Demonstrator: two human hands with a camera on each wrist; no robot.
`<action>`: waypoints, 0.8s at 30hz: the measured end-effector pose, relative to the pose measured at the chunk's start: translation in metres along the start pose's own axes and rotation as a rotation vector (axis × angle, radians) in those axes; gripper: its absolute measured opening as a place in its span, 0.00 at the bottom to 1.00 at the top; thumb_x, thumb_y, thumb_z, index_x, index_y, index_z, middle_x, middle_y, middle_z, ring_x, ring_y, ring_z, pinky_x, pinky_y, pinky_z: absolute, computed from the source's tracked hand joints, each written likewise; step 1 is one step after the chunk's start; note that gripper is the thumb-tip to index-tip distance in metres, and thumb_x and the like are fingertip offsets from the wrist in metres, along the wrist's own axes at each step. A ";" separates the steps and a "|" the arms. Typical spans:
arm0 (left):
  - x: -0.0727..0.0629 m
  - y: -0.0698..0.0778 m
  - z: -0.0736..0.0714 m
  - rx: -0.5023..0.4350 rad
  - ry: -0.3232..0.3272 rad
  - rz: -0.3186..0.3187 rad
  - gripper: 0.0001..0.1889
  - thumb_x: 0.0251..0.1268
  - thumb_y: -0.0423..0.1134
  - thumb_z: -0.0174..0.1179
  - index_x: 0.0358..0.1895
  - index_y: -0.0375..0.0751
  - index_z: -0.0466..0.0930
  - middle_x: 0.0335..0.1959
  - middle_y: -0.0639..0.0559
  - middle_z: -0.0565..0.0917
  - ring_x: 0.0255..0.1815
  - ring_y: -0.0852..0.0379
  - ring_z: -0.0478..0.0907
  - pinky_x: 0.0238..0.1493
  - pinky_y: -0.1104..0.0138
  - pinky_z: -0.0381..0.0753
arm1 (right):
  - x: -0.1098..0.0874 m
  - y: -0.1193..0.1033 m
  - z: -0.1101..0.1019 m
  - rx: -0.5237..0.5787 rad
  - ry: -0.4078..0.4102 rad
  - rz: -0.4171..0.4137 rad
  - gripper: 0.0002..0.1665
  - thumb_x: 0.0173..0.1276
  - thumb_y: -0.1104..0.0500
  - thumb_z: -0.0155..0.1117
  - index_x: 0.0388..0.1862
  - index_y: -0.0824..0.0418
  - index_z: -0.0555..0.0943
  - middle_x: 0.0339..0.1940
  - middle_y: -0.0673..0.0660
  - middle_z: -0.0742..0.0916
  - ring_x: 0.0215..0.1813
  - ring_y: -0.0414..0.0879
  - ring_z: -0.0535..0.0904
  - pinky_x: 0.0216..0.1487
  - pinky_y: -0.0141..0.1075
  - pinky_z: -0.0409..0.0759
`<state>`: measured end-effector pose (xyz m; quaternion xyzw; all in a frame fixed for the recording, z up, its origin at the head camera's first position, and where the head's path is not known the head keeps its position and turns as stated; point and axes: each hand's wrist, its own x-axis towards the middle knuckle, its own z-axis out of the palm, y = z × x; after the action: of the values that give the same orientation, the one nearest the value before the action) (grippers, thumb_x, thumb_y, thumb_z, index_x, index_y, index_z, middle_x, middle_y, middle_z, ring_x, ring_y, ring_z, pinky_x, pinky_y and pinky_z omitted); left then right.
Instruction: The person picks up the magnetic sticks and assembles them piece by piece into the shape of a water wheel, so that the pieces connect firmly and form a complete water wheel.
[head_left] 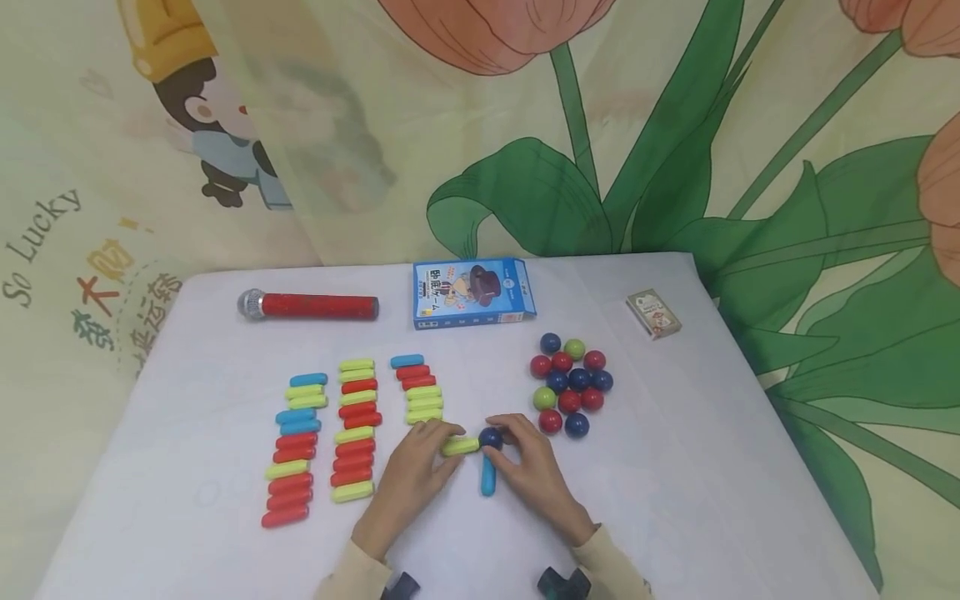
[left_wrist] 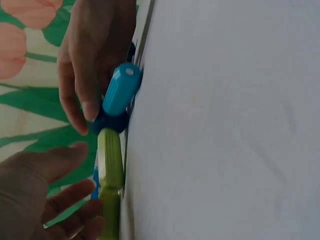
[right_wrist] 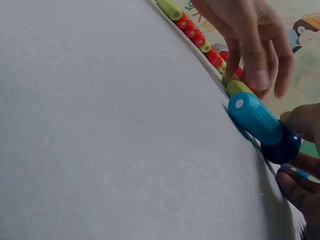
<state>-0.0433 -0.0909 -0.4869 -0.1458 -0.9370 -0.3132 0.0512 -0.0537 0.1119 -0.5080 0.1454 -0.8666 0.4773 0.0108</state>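
Spreading widest, white desk [head_left: 675, 483]; left hand [head_left: 411, 475], fingers apart; right hand [head_left: 538, 467] opposite; blue box [head_left: 472, 293], contents hidden; small patterned box [head_left: 654, 314] at far right, contents hidden too; green stick [head_left: 460, 447] and blue stick [head_left: 489, 477], both touching navy ball [head_left: 491, 438], which right fingers clamp, between the hands

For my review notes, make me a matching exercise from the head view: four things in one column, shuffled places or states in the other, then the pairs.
Things
1. Microphone
2. Lone ball
3. Small box
4. Grouped balls

Places or states
A. Nearest the right edge of the table
B. Red, green and dark blue
C. Held by the right hand
D. Left of the large blue box

Pairs: 1-D, 2-C, 3-A, 4-B
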 end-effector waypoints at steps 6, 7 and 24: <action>0.005 -0.018 -0.015 -0.019 0.154 -0.093 0.19 0.52 0.33 0.71 0.48 0.47 0.79 0.44 0.54 0.78 0.48 0.58 0.75 0.46 0.63 0.83 | 0.002 -0.001 0.002 0.029 0.047 0.037 0.23 0.58 0.63 0.71 0.54 0.55 0.78 0.44 0.45 0.81 0.45 0.38 0.80 0.49 0.30 0.80; 0.006 -0.020 -0.017 -0.007 0.151 -0.102 0.19 0.52 0.32 0.71 0.48 0.47 0.79 0.44 0.54 0.78 0.48 0.58 0.75 0.46 0.63 0.83 | 0.002 -0.001 0.001 0.042 0.048 0.045 0.24 0.58 0.64 0.71 0.54 0.55 0.78 0.44 0.45 0.81 0.46 0.37 0.80 0.49 0.30 0.80; 0.003 -0.020 -0.013 0.115 0.045 0.017 0.23 0.48 0.33 0.74 0.50 0.47 0.79 0.43 0.54 0.80 0.43 0.57 0.77 0.44 0.66 0.83 | 0.003 0.001 0.001 0.060 0.046 0.037 0.25 0.58 0.66 0.69 0.55 0.55 0.77 0.50 0.50 0.83 0.53 0.42 0.80 0.53 0.33 0.79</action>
<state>-0.0522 -0.1131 -0.4879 -0.1433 -0.9509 -0.2616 0.0833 -0.0566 0.1105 -0.5088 0.1186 -0.8539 0.5064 0.0175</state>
